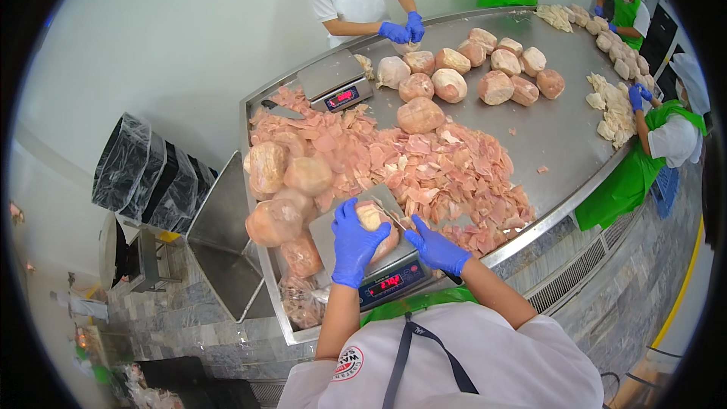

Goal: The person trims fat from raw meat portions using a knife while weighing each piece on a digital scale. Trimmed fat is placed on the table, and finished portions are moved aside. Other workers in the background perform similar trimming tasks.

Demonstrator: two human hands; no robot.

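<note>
My left hand (353,246), in a blue glove, is closed around the side of a pale pink ham (372,216). The ham rests on the metal platform of a digital scale (394,282) with a lit red display. In my right hand (441,247), also blue-gloved, is a knife; its thin blade (397,221) lies against the ham's right side, and the handle is mostly hidden by my fingers. A heap of pink meat trimmings (454,174) spreads just beyond the scale. Several larger whole hams (274,223) are piled to its left.
A second scale (342,97) and another knife (283,110) lie at the table's far left. More hams (496,87) stand on the metal table (560,148). Several gloved co-workers work along its far and right edges. A plastic-covered black bin (129,167) stands at left.
</note>
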